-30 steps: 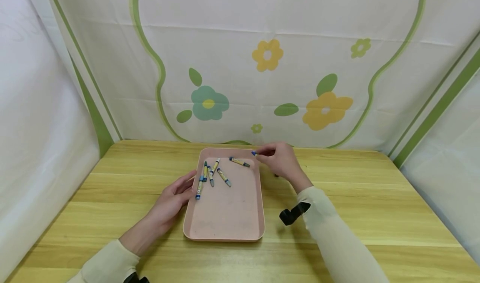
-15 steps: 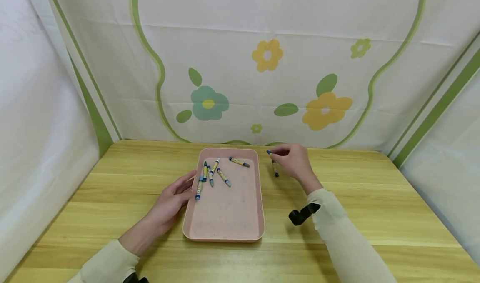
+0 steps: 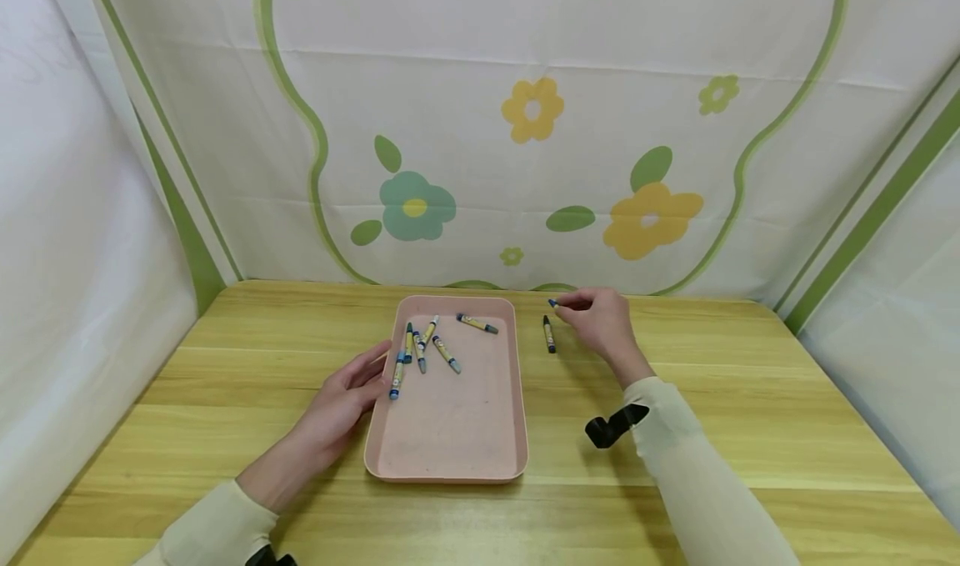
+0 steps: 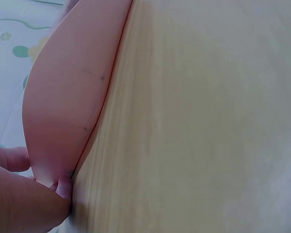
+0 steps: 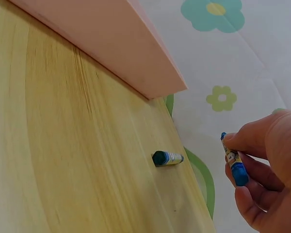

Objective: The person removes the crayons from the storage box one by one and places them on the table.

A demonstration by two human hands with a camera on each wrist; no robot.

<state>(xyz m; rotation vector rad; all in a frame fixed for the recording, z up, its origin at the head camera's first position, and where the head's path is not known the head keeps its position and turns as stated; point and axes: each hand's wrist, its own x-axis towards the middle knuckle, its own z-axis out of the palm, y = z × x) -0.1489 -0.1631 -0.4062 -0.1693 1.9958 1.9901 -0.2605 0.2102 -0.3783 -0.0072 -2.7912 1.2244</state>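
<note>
A pink tray (image 3: 457,433) stands on the wooden table, several short crayons (image 3: 446,354) with yellow wrappers lying in its far half. My left hand (image 3: 341,403) holds the tray by its left side, thumb at the rim and fingers against the outer wall; the left wrist view shows the fingertips (image 4: 19,159) at the tray's edge. Right of the tray, my right hand (image 3: 600,320) pinches a blue crayon (image 5: 235,165) between thumb and fingers, above the table near its back edge. A dark green crayon (image 3: 549,334) lies on the table between that hand and the tray.
A wooden table (image 3: 720,433) spreads out around the tray. White cloth (image 3: 465,74) printed with flowers rises behind its back edge, and white cloth also hangs at both sides. Each wrist carries a black camera mount (image 3: 617,426).
My right hand has moved right, away from the tray's far right corner, carrying the blue crayon. The dark green crayon has come into full view. My left hand and the tray have stayed put.
</note>
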